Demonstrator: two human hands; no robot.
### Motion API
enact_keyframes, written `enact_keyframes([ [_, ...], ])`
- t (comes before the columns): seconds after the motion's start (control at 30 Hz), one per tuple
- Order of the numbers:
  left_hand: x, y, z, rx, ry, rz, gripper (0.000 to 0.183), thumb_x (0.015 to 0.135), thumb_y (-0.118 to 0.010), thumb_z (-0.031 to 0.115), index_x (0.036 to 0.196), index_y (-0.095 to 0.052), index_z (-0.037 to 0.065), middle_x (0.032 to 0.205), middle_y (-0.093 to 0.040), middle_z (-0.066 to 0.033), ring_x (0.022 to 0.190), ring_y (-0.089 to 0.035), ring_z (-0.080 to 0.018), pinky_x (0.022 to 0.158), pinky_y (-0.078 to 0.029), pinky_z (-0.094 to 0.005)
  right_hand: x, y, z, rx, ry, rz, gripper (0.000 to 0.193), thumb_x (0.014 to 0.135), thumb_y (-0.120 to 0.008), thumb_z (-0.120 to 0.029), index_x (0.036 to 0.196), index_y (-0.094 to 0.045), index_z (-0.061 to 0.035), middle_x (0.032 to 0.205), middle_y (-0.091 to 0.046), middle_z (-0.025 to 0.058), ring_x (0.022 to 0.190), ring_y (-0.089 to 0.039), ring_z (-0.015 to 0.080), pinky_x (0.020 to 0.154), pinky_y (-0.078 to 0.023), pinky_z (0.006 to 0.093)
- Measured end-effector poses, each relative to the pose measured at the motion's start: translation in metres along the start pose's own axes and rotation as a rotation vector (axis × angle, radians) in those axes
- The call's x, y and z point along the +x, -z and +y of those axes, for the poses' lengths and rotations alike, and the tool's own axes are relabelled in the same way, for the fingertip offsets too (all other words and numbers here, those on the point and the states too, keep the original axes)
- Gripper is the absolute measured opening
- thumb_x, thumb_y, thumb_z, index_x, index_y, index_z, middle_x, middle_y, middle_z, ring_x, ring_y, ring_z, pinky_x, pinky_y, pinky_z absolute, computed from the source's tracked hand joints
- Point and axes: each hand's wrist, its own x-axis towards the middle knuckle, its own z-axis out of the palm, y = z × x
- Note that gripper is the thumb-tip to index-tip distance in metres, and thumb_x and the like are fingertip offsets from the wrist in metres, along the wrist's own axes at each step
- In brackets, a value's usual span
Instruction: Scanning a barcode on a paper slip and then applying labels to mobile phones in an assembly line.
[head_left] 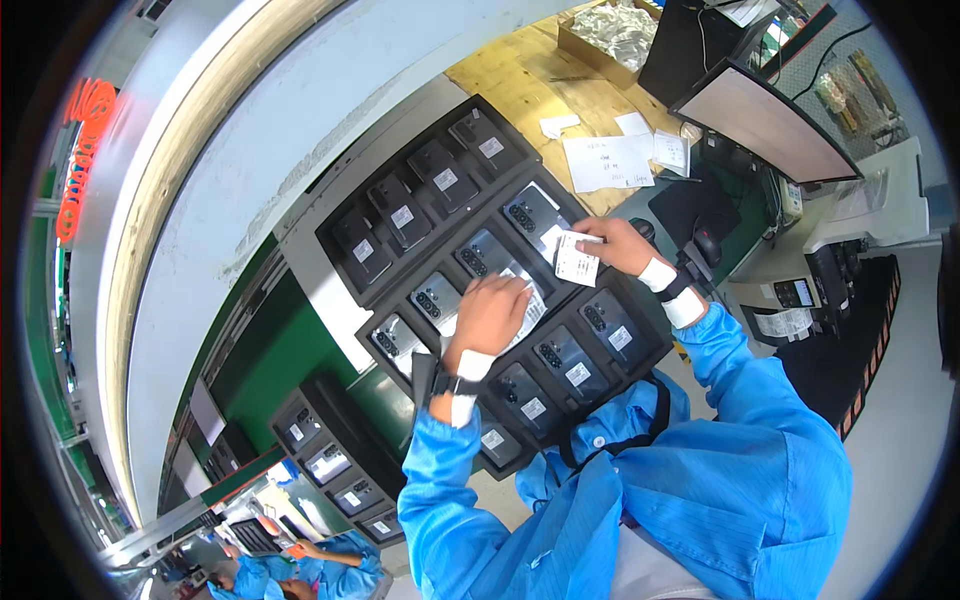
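Note:
My right hand point(622, 247) pinches a small white printed label sheet point(577, 262) above the upper right phone point(535, 214) of the near black foam tray point(652, 352). Over the middle of that tray, my left hand point(487, 316) is closed with its fingers curled down. A second white label sheet point(532, 318) sticks out beside its fingers, its grip partly hidden by the hand. Beneath the left hand lie silver phones point(435, 298) with their camera sides up. Dark phones point(562, 362) bearing small white labels fill the row nearest me.
Behind stands another black tray with dark labelled phones point(432, 178). Papers point(610, 163) lie on the wooden tabletop point(510, 75). A monitor point(770, 120), mouse point(707, 245) and label printer point(790, 295) stand at right. More phones in a tray point(330, 462) are lower left, near a co-worker point(340, 570).

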Motion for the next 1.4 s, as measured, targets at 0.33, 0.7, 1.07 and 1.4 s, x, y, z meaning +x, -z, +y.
enact_keyframes([
  [0.33,0.019,-0.019,-0.031,0.013,-0.124,-0.038,0.016,0.098,-0.063,0.015,0.107,-0.070,0.005,0.117,-0.070,-0.0091,0.128,-0.059,-0.0266,0.119,-0.030,-0.0558,0.042,-0.051,0.000,0.328,0.087,0.315,0.020,0.098,-0.070,-0.015,0.113,-0.071,-0.0006,0.107,-0.071,0.0109,0.087,-0.064,0.0146,0.078,-0.051,0.0289],
  [0.7,-0.025,0.005,-0.028,-0.066,-0.078,0.099,0.017,0.099,-0.063,0.013,0.109,-0.071,0.002,0.120,-0.072,-0.0061,0.133,-0.058,-0.0257,0.121,-0.029,-0.0543,0.050,-0.085,-0.048,-0.444,0.442,0.135,0.037,0.095,-0.067,-0.020,0.132,-0.068,-0.0138,0.154,-0.050,0.0089,0.147,-0.034,0.0399,0.115,-0.031,0.0613],
  [1.07,-0.046,0.008,-0.018,-0.159,-0.081,0.263,0.014,0.098,-0.066,0.014,0.105,-0.072,0.002,0.113,-0.072,-0.0107,0.122,-0.065,-0.0299,0.097,-0.053,-0.0414,0.025,-0.085,-0.060,-0.110,0.460,0.178,0.040,0.098,-0.064,-0.019,0.136,-0.061,-0.0074,0.149,-0.052,0.0180,0.144,-0.042,0.0393,0.117,-0.035,0.0492],
  [1.4,-0.087,0.029,-0.025,-0.524,0.341,-0.058,0.020,0.101,-0.068,0.018,0.104,-0.070,-0.001,0.076,-0.070,-0.0158,0.071,-0.070,-0.0150,0.068,-0.053,-0.0342,-0.040,-0.076,-0.103,-0.015,0.183,-0.163,0.028,0.090,-0.079,-0.024,0.099,-0.070,0.0010,0.082,-0.068,0.0139,0.072,-0.064,0.0202,0.068,-0.049,0.0368],
])
